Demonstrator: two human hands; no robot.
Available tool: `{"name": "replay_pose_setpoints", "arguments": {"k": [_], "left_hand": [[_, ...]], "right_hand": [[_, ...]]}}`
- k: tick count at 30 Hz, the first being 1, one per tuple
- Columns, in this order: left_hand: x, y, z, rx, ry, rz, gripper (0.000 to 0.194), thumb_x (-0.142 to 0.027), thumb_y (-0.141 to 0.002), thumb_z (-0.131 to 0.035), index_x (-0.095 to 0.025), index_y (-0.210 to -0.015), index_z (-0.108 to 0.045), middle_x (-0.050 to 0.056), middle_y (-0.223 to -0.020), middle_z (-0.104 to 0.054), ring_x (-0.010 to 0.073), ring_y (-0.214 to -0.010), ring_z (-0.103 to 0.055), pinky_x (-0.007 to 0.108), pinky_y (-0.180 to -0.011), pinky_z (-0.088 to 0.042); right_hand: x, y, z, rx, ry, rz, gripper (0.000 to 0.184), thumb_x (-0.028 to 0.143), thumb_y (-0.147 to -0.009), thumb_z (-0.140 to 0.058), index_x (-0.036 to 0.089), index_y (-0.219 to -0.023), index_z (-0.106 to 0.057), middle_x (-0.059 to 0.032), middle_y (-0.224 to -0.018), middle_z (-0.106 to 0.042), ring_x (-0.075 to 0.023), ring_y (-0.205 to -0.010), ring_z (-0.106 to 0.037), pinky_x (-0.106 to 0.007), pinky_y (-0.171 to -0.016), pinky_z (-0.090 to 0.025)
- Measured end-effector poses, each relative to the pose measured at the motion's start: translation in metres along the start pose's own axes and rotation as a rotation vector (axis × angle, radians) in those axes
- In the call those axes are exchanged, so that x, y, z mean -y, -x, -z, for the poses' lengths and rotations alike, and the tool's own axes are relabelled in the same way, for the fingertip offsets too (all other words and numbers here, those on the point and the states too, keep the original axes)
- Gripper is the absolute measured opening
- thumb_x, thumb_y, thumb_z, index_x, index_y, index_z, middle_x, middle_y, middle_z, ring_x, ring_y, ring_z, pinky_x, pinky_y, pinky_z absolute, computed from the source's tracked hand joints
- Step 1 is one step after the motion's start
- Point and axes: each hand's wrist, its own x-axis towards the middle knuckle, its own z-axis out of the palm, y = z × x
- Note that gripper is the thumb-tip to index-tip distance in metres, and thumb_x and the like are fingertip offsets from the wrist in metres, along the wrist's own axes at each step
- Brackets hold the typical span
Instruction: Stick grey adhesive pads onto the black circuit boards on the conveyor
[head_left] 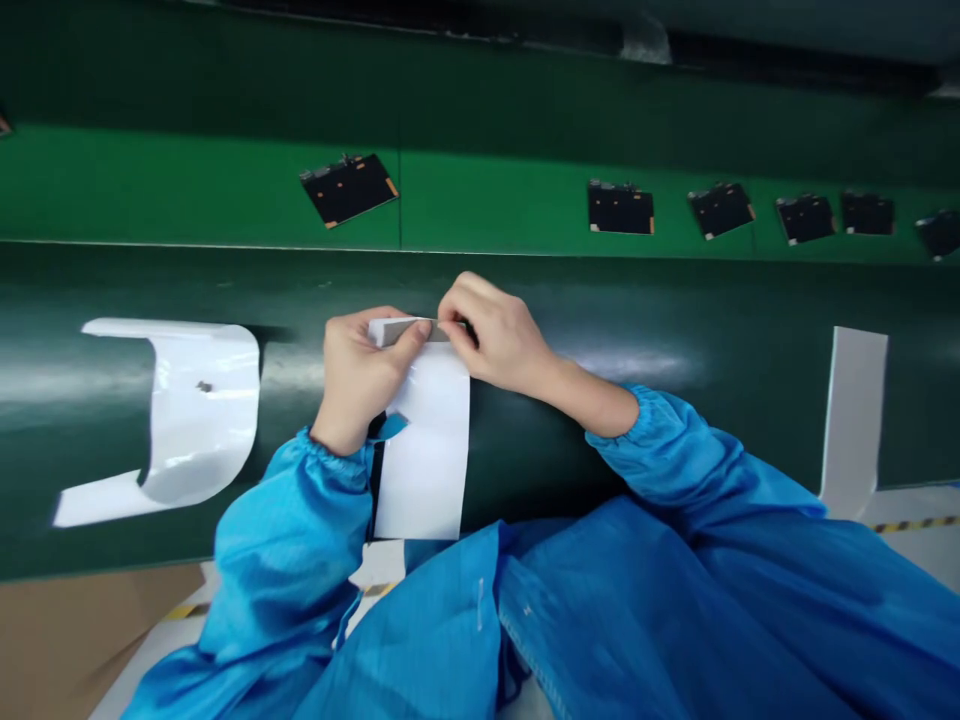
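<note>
Landmark: long white glossy sheet. Left of it, curled white sheet on dark green counter. Left hand clamps landmark's top edge; right hand pinches just beside, same edge. Far right: white strip.

Boards lie behind the sheet, on a belt.

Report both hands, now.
Left hand: closed, thumb pinching the grey strip atop the white sheet.
Right hand: fingertips closed at the strip's edge; grip cannot be told.
</note>
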Motion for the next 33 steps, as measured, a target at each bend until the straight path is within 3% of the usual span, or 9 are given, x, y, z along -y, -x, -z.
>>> {"name": "replay_pose_setpoints", "arguments": {"k": [4, 7, 11, 17, 22, 25, 27, 33], "left_hand": [[-0.001, 0.000, 0.000, 0.013, -0.003, 0.019, 0.023, -0.040, -0.079, -0.079, -0.018, -0.072, -0.073, 0.000, -0.063, -0.058, 0.0134, -0.058, -0.046, 0.027, -0.053, -0.033], [-0.001, 0.000, -0.001, 0.042, 0.019, 0.005, 0.023, -0.039, -0.080, -0.079, -0.018, -0.072, -0.073, 0.001, -0.065, -0.060, 0.0131, -0.059, -0.046, 0.027, -0.053, -0.033], [0.000, -0.001, -0.001, 0.058, 0.034, 0.016, 0.023, -0.040, -0.079, -0.078, -0.017, -0.074, -0.075, 0.001, -0.066, -0.062, 0.0132, -0.060, -0.047, 0.026, -0.054, -0.033], [0.002, -0.002, -0.002, 0.070, 0.050, 0.007, 0.026, -0.041, -0.080, -0.077, -0.016, -0.076, -0.076, 0.002, -0.071, -0.067, 0.0147, -0.064, -0.052, 0.026, -0.056, -0.037], [0.004, -0.004, -0.001, 0.060, 0.110, 0.053, 0.028, -0.044, -0.077, -0.079, -0.016, -0.080, -0.076, 0.003, -0.071, -0.066, 0.0142, -0.063, -0.052, 0.025, -0.055, -0.037], [0.004, -0.004, -0.003, 0.090, 0.140, 0.065, 0.029, -0.044, -0.075, -0.079, -0.016, -0.076, -0.074, 0.001, -0.066, -0.062, 0.0129, -0.058, -0.048, 0.024, -0.053, -0.035], [0.003, -0.004, -0.004, 0.126, 0.164, 0.054, 0.029, -0.045, -0.074, -0.079, -0.016, -0.073, -0.073, 0.000, -0.063, -0.061, 0.0125, -0.057, -0.046, 0.024, -0.052, -0.033], [0.003, -0.005, -0.001, 0.173, 0.233, 0.027, 0.030, -0.046, -0.073, -0.078, -0.016, -0.073, -0.074, 0.000, -0.063, -0.063, 0.0133, -0.058, -0.050, 0.024, -0.052, -0.035]], "right_hand": [[-0.006, -0.005, 0.004, -0.070, -0.170, -0.043, 0.009, 0.012, -0.100, -0.052, 0.019, -0.099, -0.056, -0.0065, -0.102, -0.062, -0.0192, -0.090, -0.059, -0.033, -0.082, -0.050], [-0.006, -0.005, 0.003, -0.031, -0.192, -0.002, 0.020, 0.007, -0.095, -0.053, 0.019, -0.110, -0.058, -0.0047, -0.101, -0.065, -0.0174, -0.088, -0.060, -0.031, -0.081, -0.049], [-0.001, 0.000, -0.003, 0.019, -0.108, 0.019, 0.025, 0.010, -0.100, -0.048, 0.019, -0.121, -0.058, -0.0040, -0.100, -0.067, -0.0174, -0.088, -0.061, -0.029, -0.080, -0.048], [0.006, 0.006, -0.010, -0.039, 0.090, 0.123, 0.027, 0.017, -0.110, -0.038, 0.021, -0.127, -0.059, -0.0077, -0.104, -0.070, -0.0218, -0.099, -0.062, -0.032, -0.084, -0.050], [-0.011, -0.001, -0.006, -0.103, -0.200, -0.002, 0.036, 0.030, -0.109, -0.047, 0.023, -0.144, -0.045, -0.0025, -0.099, -0.066, -0.0147, -0.069, -0.055, -0.029, -0.068, -0.048], [-0.027, -0.028, 0.004, -0.061, -0.271, -0.067, 0.048, 0.043, -0.106, -0.056, 0.026, -0.149, -0.041, -0.0009, -0.099, -0.063, -0.0132, -0.062, -0.048, -0.028, -0.061, -0.045], [-0.034, -0.059, 0.009, -0.010, -0.245, -0.040, 0.049, 0.043, -0.104, -0.060, 0.026, -0.147, -0.044, -0.0006, -0.098, -0.064, -0.0138, -0.064, -0.050, -0.029, -0.063, -0.045], [-0.043, -0.152, 0.006, 0.276, -0.139, 0.160, 0.041, 0.010, -0.093, -0.051, 0.019, -0.133, -0.051, 0.0036, -0.082, -0.060, -0.0135, -0.073, -0.059, -0.027, -0.076, -0.046]]}}
